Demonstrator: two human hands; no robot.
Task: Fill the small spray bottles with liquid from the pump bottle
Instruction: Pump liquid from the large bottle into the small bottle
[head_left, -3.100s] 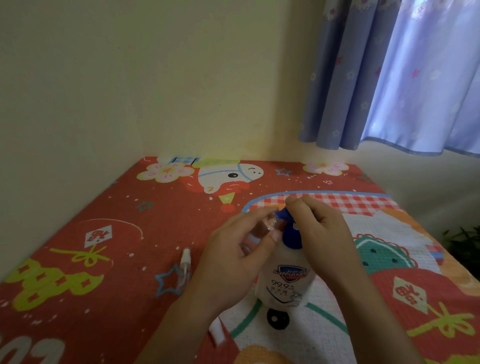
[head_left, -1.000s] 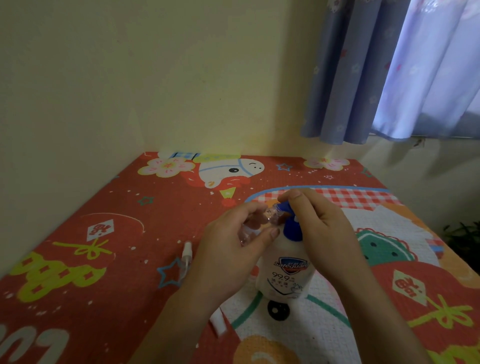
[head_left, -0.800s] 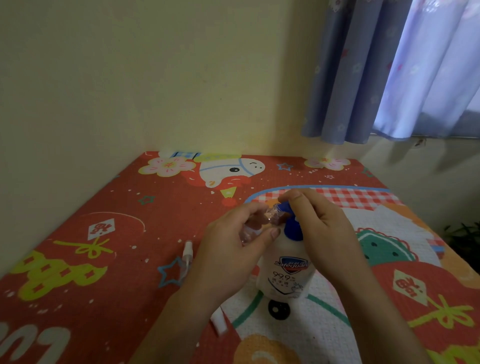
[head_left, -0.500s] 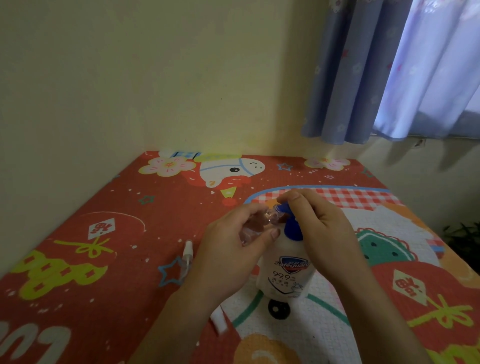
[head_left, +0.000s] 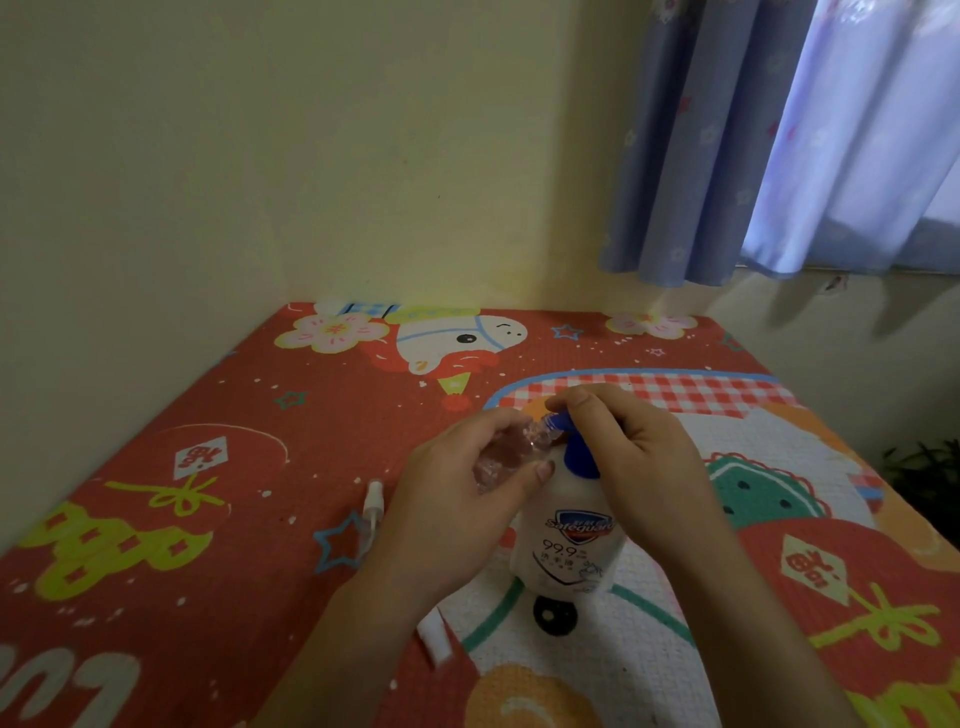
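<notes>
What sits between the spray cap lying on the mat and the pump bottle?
In the head view, the left hand, holding the small clear bottle, lies between the spray cap and pump bottle.

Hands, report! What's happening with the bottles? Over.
Left hand grips small clear bottle at pump nozzle. Right hand on blue pump. Nothing blocking.

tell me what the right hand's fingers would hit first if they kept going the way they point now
Probably the blue pump head: the right hand is curled over it, fingertips pointing down-left onto it. Just past it sits the clear small spray bottle held in the left hand. Depth is hard to judge here.
</notes>
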